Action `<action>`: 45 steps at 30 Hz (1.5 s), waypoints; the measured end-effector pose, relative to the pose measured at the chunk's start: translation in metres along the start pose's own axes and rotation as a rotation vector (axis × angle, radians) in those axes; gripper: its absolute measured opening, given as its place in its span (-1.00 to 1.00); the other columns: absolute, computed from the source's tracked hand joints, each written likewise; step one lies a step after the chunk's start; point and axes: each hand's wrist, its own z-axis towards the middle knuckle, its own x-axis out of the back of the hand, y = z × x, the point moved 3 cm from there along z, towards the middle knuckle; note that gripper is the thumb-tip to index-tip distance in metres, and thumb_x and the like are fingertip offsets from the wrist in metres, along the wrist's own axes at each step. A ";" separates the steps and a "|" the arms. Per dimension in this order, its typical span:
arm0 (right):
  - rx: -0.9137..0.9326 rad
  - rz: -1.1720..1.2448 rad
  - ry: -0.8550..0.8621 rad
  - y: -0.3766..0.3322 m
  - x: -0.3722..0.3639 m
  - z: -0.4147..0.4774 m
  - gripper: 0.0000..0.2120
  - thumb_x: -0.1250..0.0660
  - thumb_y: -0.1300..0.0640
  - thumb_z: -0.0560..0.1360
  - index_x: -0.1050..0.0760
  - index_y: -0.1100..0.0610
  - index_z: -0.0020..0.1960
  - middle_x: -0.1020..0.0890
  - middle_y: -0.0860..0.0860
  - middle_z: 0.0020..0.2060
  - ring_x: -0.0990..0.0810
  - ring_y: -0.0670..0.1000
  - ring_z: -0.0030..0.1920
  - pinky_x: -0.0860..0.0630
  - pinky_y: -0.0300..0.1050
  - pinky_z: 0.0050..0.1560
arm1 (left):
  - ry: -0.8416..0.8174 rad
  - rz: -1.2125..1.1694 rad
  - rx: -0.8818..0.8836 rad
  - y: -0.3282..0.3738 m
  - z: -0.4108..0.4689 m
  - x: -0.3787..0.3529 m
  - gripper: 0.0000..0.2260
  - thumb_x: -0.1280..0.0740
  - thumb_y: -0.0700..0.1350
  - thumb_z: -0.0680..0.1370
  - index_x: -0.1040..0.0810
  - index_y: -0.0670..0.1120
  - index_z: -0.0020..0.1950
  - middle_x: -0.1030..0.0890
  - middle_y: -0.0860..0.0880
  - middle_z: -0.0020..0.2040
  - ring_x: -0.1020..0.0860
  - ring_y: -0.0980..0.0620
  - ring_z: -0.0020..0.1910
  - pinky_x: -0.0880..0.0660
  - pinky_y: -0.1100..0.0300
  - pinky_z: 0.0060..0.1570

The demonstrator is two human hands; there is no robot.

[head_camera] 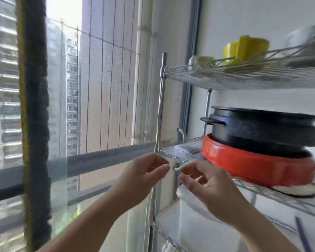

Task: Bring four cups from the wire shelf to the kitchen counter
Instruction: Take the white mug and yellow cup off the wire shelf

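Window (102,88) fills the left half of the view, with tall buildings blurred beyond the glass and a dark fuzzy strip (35,106) hanging down in front of it. Wire shelf (244,77) occupies the right half, against a white wall, with its corner post (162,106) nearest the window. On the middle tier a black pot (262,128) sits stacked on a red pan (253,164). On the top tier lie a yellow bag (245,48) and, just beside it toward the post, a pale cup (200,61) close to the shelf's front rail; it is blurred, and no other cup can be made out.

Both hands are raised in front of the middle tier, near each other but not touching. The left hand (145,175) has its fingers loosely curled and holds nothing. The right hand (207,184) is likewise empty, its fingertips (185,170) just beside a small metal hook (176,168) on the shelf edge; whether they touch it cannot be told.

Judged by appearance, the cup is probably ceramic: light, rigid, smooth and breakable. A firm hold around the body or through a handle, if it has one, would suit, lifting clear of the rail before drawing it out. No cup has yet been taken.
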 end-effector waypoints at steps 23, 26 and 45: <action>-0.170 -0.883 0.713 -0.098 0.196 0.183 -0.57 -0.39 -0.25 0.33 -0.44 0.14 -0.30 -0.55 0.05 -0.36 -0.54 0.16 -0.22 -0.39 -0.13 -0.27 | 0.191 0.431 -0.092 0.152 0.297 0.015 -0.85 -0.41 -0.10 0.45 -0.62 -0.19 -0.15 -0.64 -0.08 -0.29 -0.55 -0.02 -0.39 -0.59 0.13 -0.33; -0.305 -0.812 0.631 -0.098 0.201 0.198 -0.57 -0.44 -0.16 0.32 -0.33 0.13 -0.38 -0.45 0.04 -0.42 -0.49 0.14 -0.27 -0.24 -0.18 -0.42 | 0.133 0.435 0.064 0.152 0.316 0.012 -0.83 -0.42 -0.11 0.47 -0.58 -0.22 -0.18 -0.55 -0.07 -0.38 -0.47 0.02 -0.47 -0.46 0.21 -0.43; -0.705 0.227 0.425 -0.087 0.197 0.223 -0.73 -0.09 0.19 0.62 -0.30 0.25 -0.23 -0.53 0.15 -0.44 -0.46 -0.04 -0.78 -0.31 -0.36 -0.79 | -0.242 -0.371 0.517 0.151 0.328 0.002 -0.86 -0.16 -0.28 0.61 -0.45 -0.34 0.02 -0.50 -0.16 -0.41 -0.36 0.12 -0.68 -0.36 0.35 -0.72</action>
